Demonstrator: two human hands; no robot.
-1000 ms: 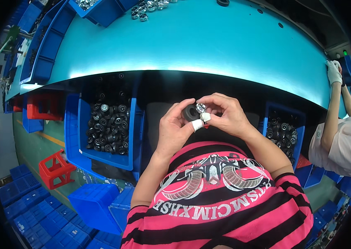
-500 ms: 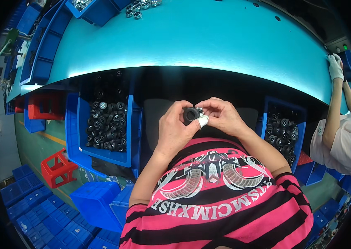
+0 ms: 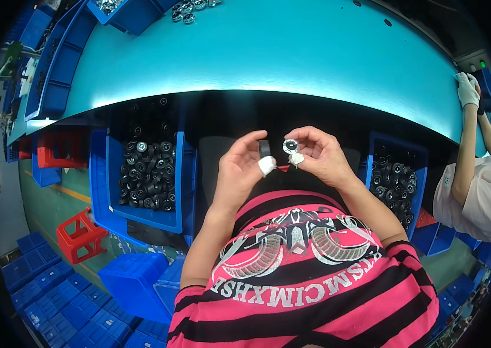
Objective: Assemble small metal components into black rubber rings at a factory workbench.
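Note:
Above my lap, my left hand [image 3: 238,167] pinches a black rubber ring [image 3: 264,149] between thumb and fingers, its ribbed edge toward me. A short gap away, my right hand [image 3: 328,159] holds a small silver wheel hub [image 3: 290,146] with a dark centre, its round face showing. Both thumbs wear white coverings. The ring and the hub are apart. Between the thumbs, a small red patch is visible below; I cannot make out what it is.
A blue bin [image 3: 180,174] of black wheels stands left, and another blue bin [image 3: 368,168] of wheels right. Ahead runs a teal table [image 3: 268,52] with silver hubs [image 3: 188,18] at its far left. A co-worker's gloved hands [image 3: 468,90] are at the right end. Red stools [image 3: 80,235] stand left.
My hands have drawn apart. The black ring, earlier facing me with its hole showing, is now edge-on, and the silver hub has come away from beside it, its face in view.

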